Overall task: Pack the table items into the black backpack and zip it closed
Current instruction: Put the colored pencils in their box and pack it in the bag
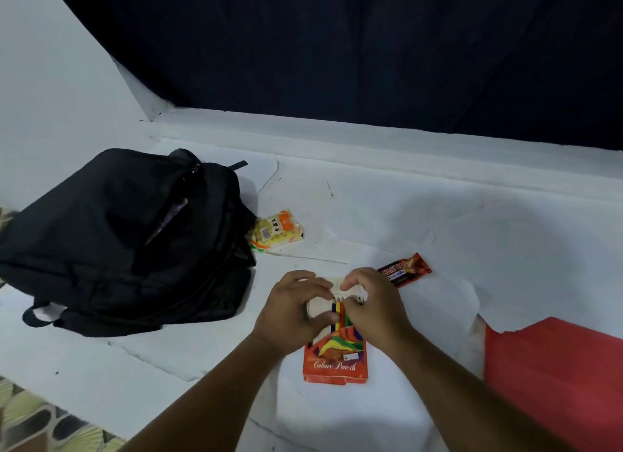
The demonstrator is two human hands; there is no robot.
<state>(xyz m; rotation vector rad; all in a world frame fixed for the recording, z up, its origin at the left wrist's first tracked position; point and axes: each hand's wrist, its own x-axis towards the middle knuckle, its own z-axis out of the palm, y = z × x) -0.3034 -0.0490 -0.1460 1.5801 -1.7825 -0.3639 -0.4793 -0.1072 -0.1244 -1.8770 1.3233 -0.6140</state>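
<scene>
Two bare hands meet over an orange cardboard box of colour pencils (pixel 335 364) lying flat on a tabletop covered in white paper sheets (pixel 438 222). The left hand (pixel 292 311) curls its fingers and thumb around the box's open top end, where a pale flap (pixel 338 284) stands up and several coloured pencil tips show. The right hand (pixel 372 305) grips the same end from the other side, fingers bent over the flap and pencils. The box's printed lower half, lettered "Colour Pencils", points toward the camera.

A soft black fabric backpack (pixel 121 242) slumps on the tabletop to the left, well apart from the hands, its top zip parted and something purple showing in the gap. Just beside its right edge lies a small yellow-and-orange plastic-wrapped packet (pixel 278 230). A dark red chocolate bar wrapper (pixel 406 269) rests near the right hand, partly hidden behind it. A red sheet (pixel 556 377) covers the tabletop's near right corner, and a dark blue curtain (pixel 371 47) hangs behind.
</scene>
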